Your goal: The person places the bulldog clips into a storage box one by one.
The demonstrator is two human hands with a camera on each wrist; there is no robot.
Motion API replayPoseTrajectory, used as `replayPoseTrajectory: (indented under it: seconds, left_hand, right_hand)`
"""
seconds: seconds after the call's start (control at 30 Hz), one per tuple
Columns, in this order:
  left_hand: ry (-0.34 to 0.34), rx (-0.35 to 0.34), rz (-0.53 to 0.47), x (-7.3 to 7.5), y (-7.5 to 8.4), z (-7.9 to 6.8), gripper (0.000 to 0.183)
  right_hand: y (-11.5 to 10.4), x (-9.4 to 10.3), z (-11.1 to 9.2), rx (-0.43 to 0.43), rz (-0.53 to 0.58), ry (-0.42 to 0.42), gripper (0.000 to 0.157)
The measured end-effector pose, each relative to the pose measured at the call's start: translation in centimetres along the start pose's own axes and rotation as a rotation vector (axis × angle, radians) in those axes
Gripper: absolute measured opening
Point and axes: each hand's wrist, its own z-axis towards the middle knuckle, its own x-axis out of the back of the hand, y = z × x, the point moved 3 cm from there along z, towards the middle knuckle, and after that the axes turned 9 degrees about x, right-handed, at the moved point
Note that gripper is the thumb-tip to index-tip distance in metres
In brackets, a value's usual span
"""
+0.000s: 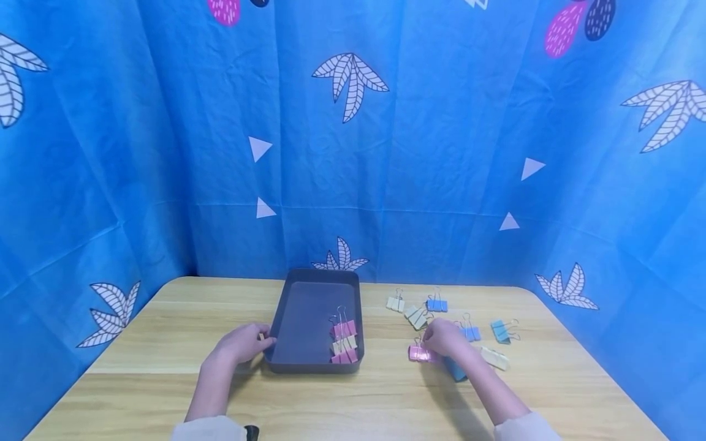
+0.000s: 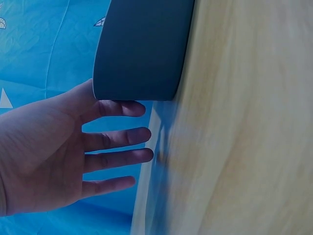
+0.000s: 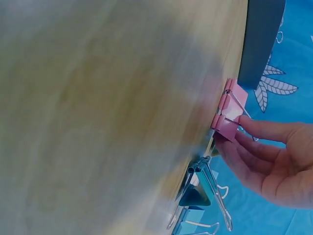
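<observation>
My left hand (image 1: 242,344) holds the left wall of a dark grey tray (image 1: 314,369) near its front corner. In the left wrist view the thumb passes behind the rim and the index finger lies along the wall; the other fingers extend freely. Two pink binder clips (image 1: 344,356) and a cream binder clip (image 1: 343,345) stand in a row at the tray's right front. Right of the tray, my right hand (image 1: 444,337) pinches a pink binder clip (image 3: 234,105) between thumb and fingers, close over the table.
Around my right hand lie several binder clips: cream clips (image 1: 394,304), a blue clip (image 1: 437,305) and a teal clip (image 1: 501,331). Another teal clip (image 3: 195,193) sits partly under my right wrist. A blue patterned curtain (image 1: 441,153) encloses the wooden table (image 1: 165,331).
</observation>
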Motion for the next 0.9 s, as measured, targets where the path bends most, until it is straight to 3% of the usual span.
replayPoseTrajectory:
  seconds: [0.37,0.67,0.9]
  left_hand:
    - [-0.009,-0.001,-0.009,-0.02,-0.05,0.01,0.032]
    - [-0.014,0.001,-0.008,0.19,0.04,-0.09,0.030]
    - [-0.005,-0.002,0.001,0.07,-0.01,0.05,0.029]
  right_hand:
    - [-0.02,-0.33,-0.01,-0.012,0.051,-0.027,0.005]
    - [0.23,-0.52,0.05,-0.003,0.074,0.001,0.004]
    - [0.36,-0.77,0.34,-0.019,0.116,0.017,0.020]
